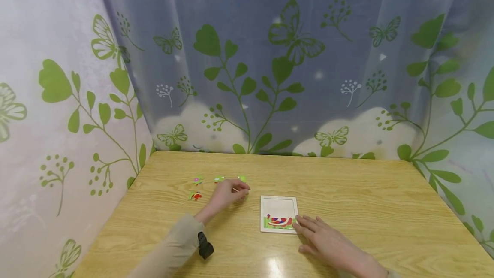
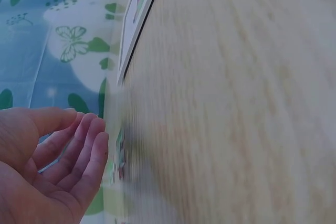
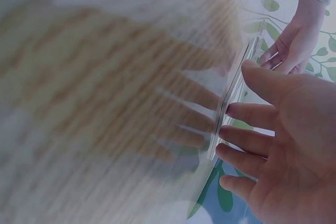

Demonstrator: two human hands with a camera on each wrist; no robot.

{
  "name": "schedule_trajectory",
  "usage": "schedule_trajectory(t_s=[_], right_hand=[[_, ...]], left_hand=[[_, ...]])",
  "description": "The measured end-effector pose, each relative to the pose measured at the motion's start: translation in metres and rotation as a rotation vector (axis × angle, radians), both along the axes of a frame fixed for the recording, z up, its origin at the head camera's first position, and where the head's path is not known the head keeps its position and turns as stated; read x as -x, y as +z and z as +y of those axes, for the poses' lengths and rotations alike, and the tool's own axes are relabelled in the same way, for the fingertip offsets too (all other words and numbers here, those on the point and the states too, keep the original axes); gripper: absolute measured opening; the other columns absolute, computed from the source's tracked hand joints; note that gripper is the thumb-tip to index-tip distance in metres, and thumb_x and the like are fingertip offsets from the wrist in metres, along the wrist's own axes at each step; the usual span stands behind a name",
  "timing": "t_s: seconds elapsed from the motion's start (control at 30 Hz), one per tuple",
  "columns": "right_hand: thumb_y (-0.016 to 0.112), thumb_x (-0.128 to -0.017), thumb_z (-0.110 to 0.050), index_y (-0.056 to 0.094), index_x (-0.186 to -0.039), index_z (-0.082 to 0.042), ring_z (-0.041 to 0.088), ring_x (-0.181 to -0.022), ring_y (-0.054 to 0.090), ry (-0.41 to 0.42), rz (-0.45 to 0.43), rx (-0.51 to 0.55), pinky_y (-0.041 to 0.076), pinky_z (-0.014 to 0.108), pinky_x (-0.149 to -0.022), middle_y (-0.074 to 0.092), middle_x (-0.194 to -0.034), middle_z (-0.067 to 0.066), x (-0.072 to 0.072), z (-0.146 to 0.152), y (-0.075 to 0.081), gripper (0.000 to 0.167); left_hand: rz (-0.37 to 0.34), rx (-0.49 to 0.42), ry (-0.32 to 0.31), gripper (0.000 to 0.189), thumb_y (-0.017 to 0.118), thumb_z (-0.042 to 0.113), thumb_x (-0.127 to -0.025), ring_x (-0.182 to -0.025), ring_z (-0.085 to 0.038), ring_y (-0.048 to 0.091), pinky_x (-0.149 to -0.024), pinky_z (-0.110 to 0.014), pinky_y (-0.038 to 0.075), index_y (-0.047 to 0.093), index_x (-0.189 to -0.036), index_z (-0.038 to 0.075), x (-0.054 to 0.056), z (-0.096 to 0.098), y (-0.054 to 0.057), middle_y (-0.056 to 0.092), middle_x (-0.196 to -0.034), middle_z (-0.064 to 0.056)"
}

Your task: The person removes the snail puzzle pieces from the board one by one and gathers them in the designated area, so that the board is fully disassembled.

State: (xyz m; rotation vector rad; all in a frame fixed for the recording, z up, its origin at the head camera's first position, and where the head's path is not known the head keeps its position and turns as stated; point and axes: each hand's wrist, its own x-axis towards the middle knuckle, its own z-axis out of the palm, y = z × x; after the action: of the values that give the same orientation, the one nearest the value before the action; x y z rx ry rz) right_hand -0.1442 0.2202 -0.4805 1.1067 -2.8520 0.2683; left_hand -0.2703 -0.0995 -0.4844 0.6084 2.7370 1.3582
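A white square puzzle board [image 1: 278,205] lies on the table, with colourful puzzle pieces [image 1: 279,221] filling its lower part. My right hand [image 1: 326,241] rests beside it, its outstretched fingertips touching the board's right edge; in the right wrist view the fingers [image 3: 247,135] lie along that edge. Left of the board, my left hand [image 1: 227,194] hovers low over the table, fingers loosely bent and thumb close to the index fingertip. Nothing shows between them in the left wrist view. Near this hand is a green loose piece [image 1: 242,179], partly hidden behind the fingers.
More loose pieces lie farther left: one with a pink spot [image 1: 197,180], a green and white one [image 1: 218,179] and a red and green one [image 1: 195,196]. Patterned curtains [image 1: 247,76] hang along the back and sides of the wooden table [image 1: 347,183].
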Motion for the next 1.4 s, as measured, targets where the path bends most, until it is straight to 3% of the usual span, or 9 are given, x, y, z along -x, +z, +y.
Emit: schedule_trajectory(t_s=[0.43, 0.77, 0.97, 1.17, 1.4], right_hand=[[0.065, -0.098, -0.038, 0.061, -0.137, -0.003, 0.041, -0.129, 0.055, -0.02, -0.032, 0.038, 0.04, 0.065, -0.105, 0.058, -0.142, 0.019, 0.005, 0.0, 0.004, 0.052], [0.064, -0.099, -0.037, 0.06, -0.139, -0.004, 0.038, -0.127, 0.057, 0.034, 0.059, 0.052, 0.043, 0.063, -0.103, 0.059, -0.141, 0.015, 0.009, -0.005, 0.003, 0.052], [0.065, -0.099, -0.035, 0.061, -0.138, -0.002, 0.037, -0.127, 0.058, 0.076, 0.099, 0.046, 0.046, 0.06, -0.103, 0.06, -0.141, 0.015, 0.007, -0.014, 0.001, 0.051], [0.063, -0.1, -0.036, 0.058, -0.142, -0.003, 0.035, -0.131, 0.055, 0.064, 0.027, 0.036, 0.043, 0.058, -0.107, 0.057, -0.145, 0.014, 0.004, -0.022, 0.0, 0.053], [0.06, -0.102, -0.039, 0.058, -0.142, -0.003, 0.031, -0.132, 0.055, 0.094, 0.056, 0.038, 0.043, 0.059, -0.107, 0.057, -0.146, 0.012, 0.003, -0.026, -0.003, 0.054]], left_hand=[[-0.025, 0.033, -0.049, 0.012, 0.071, 0.018, -0.097, -0.076, -0.006, 0.063, -0.067, -0.022, 0.053, 0.079, -0.103, 0.012, -0.009, 0.012, 0.002, 0.075, -0.096, -0.001], [-0.044, 0.021, -0.062, 0.013, 0.07, 0.02, -0.098, -0.076, -0.006, 0.065, -0.064, -0.021, 0.053, 0.078, -0.103, 0.012, -0.01, 0.022, 0.006, 0.075, -0.098, 0.0], [-0.045, 0.013, -0.111, 0.015, 0.068, 0.019, -0.099, -0.082, -0.007, 0.067, -0.068, -0.02, 0.053, 0.078, -0.104, 0.009, -0.016, 0.028, 0.007, 0.076, -0.098, -0.001], [-0.12, -0.053, -0.173, 0.016, 0.067, 0.014, -0.099, -0.083, -0.02, 0.073, -0.066, -0.021, 0.056, 0.077, -0.104, 0.003, -0.021, 0.034, 0.004, 0.077, -0.095, -0.008], [-0.164, -0.035, -0.21, 0.017, 0.067, 0.015, -0.099, -0.082, -0.016, 0.073, -0.068, -0.025, 0.058, 0.077, -0.104, 0.003, -0.026, 0.039, 0.002, 0.077, -0.092, -0.007]])
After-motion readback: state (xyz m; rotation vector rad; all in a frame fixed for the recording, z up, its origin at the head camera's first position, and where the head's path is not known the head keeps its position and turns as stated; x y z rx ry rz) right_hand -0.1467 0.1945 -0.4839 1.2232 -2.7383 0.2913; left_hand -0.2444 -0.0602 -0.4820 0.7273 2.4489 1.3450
